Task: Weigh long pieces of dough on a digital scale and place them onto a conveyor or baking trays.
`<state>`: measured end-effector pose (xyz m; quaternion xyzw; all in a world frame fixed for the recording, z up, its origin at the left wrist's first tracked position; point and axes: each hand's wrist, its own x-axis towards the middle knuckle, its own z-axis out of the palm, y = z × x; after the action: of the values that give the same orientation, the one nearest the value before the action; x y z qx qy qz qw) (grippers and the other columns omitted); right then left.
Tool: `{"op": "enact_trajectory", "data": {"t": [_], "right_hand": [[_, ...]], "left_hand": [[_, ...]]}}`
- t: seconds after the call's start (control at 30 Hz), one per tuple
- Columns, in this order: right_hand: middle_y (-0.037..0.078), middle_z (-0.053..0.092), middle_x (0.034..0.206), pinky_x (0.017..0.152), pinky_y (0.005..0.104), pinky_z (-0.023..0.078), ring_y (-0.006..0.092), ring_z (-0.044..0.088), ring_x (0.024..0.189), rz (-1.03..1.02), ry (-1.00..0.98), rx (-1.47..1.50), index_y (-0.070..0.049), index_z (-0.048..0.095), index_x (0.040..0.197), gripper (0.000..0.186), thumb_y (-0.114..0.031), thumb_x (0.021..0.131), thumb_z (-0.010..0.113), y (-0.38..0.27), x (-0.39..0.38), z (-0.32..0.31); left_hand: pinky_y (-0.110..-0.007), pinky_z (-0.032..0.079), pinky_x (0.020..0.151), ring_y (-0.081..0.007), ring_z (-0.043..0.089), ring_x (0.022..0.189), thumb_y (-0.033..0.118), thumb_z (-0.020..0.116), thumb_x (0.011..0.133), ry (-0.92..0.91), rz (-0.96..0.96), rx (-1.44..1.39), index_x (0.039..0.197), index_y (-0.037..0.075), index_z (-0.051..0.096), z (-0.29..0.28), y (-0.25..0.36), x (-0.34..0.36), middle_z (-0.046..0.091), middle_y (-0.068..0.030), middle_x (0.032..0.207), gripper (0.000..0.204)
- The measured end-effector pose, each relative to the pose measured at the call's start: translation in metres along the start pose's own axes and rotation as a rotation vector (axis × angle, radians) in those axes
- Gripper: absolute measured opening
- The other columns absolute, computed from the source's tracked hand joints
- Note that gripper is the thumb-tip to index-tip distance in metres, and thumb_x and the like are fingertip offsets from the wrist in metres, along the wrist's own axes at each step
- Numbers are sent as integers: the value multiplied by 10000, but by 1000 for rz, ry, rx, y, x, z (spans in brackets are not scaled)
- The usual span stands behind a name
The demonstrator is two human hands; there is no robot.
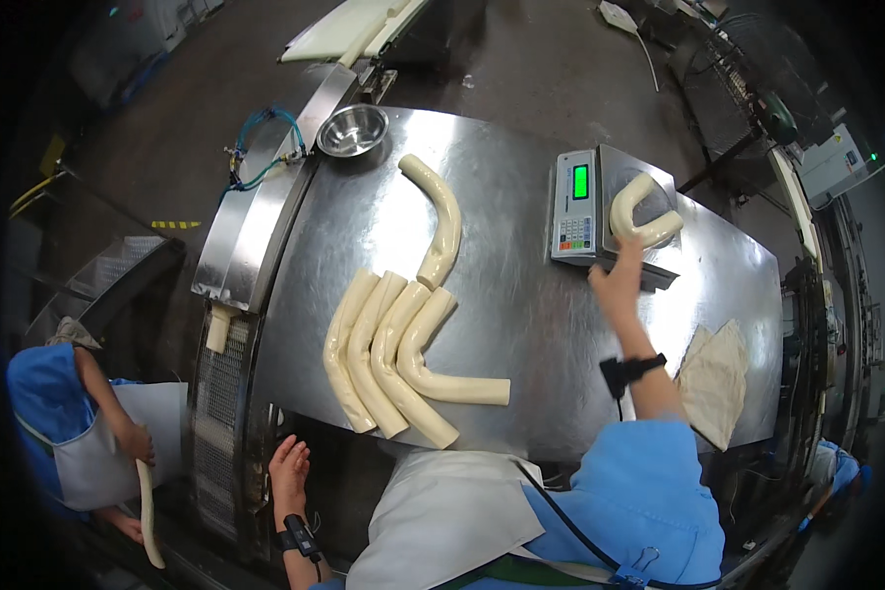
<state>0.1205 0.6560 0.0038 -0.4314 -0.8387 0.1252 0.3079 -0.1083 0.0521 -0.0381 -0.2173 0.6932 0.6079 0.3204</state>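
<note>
A pale, glossy dough roll, bent into a U, lies on the steel plate of a digital scale at the right of the table. My right hand reaches to its near side. The fingers are stretched out at the roll's lower bend and the thumb stands apart, not wrapped round it. My left hand is at the table's near left edge, empty, with fingers loosely apart. Several more bent dough rolls lie side by side in the middle left of the table, and a curved dough roll lies just beyond them.
A steel bowl stands at the far left corner of the steel table. A crumpled cloth lies at the near right. Left of the table runs a conveyor carrying a dough piece; beyond it a co-worker holds a long dough strip.
</note>
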Motion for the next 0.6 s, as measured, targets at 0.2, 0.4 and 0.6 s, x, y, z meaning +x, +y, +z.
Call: {"op": "enact_trajectory", "data": {"t": [0.2, 0.4, 0.6], "right_hand": [[317, 290, 1474, 1158, 472, 262, 469, 270, 1389, -231, -558, 215, -11, 484, 1299, 617, -34, 712, 673, -75, -127, -4], [297, 309, 1471, 1153, 466, 279, 466, 284, 1381, -295, -713, 208, -20, 487, 1304, 613, -31, 721, 676, -96, -160, 0], [281, 323, 1467, 1145, 465, 291, 447, 309, 1372, -242, -623, 187, -28, 491, 1302, 616, -34, 719, 690, -93, -121, -10]], "left_hand": [[-243, 513, 679, -132, 672, 848, 69, 669, 881, -44, -61, -86, 1210, 72, 590, -1, -34, 3, 691, -44, 992, 339], [-243, 510, 694, -142, 667, 867, 68, 647, 893, -72, -84, -97, 1231, 73, 576, -11, -54, -5, 684, -43, 995, 345], [-240, 488, 711, -133, 652, 864, 83, 626, 904, -8, -93, -175, 1220, 71, 592, -21, -57, -3, 680, -50, 1001, 318]]}}
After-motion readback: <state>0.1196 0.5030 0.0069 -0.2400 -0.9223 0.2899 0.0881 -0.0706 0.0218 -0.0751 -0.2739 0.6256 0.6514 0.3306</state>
